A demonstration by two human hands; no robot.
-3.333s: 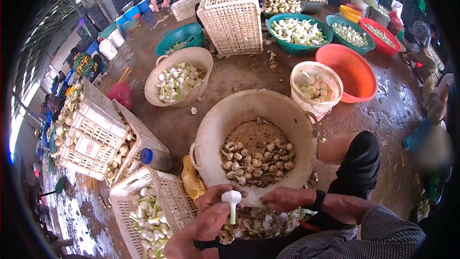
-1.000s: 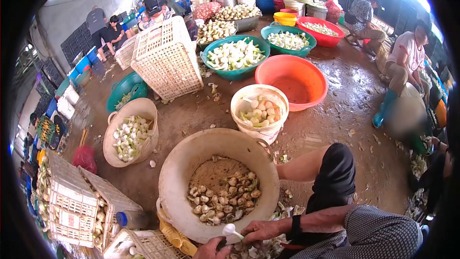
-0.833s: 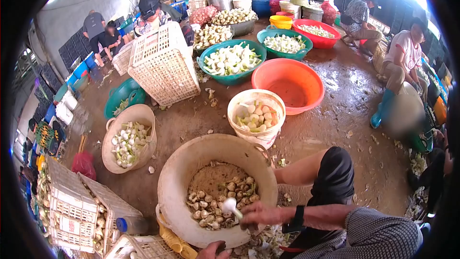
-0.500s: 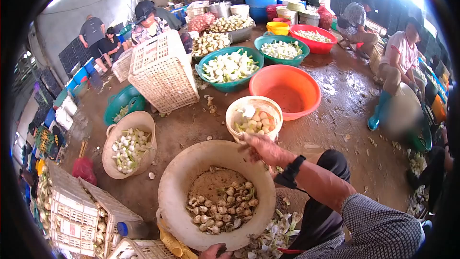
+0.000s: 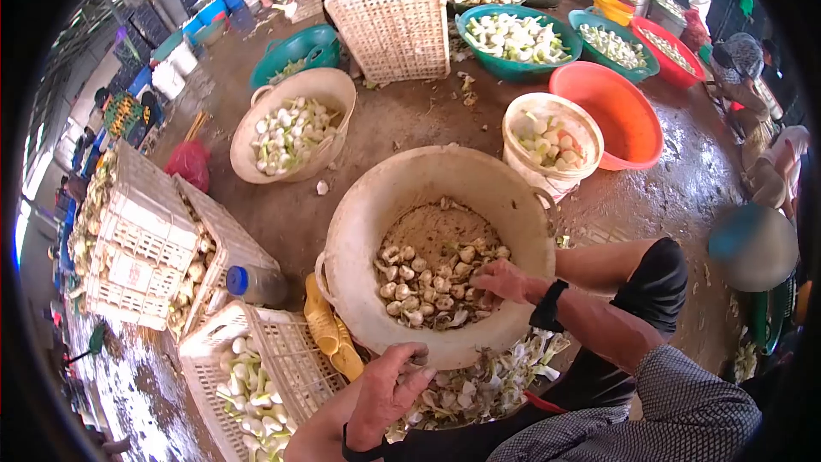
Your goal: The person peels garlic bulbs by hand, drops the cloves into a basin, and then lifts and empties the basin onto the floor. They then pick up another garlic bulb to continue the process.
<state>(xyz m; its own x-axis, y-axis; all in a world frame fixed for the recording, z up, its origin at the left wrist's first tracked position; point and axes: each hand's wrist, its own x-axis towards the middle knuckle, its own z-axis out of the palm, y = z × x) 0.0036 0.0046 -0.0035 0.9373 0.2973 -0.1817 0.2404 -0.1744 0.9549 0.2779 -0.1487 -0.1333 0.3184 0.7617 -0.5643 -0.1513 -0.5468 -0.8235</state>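
Note:
A large pale tub [image 5: 359, 197] stands between my legs, with many garlic bulbs [image 5: 410, 291] on its soiled bottom. My right hand [image 5: 506, 282] reaches inside, its bent fingers down against the bulbs at the right side of the heap; the fingertips are hidden, and I cannot make out what they grip. Just outside the near rim is my left hand [image 5: 389, 393], palm turned inward, thumb and half-curled fingers apart, with nothing visible in it. Trimmed leaves and skins [image 5: 479, 389] lie below the tub, beside my left hand.
A whitish bucket [image 5: 522, 158] with peeled bulbs and an orange basin [image 5: 629, 150] stand beyond the tub. A beige basket [image 5: 244, 154] holds white bulbs. Crates [image 5: 154, 239], a blue-capped bottle [image 5: 265, 284] and a yellow shoe [image 5: 329, 338] are at left. A co-worker [image 5: 740, 77] sits far right.
My right hand has gone from above the whitish bucket down into the tub. My left hand has come further into view at the near rim. The whole view has swung left and down.

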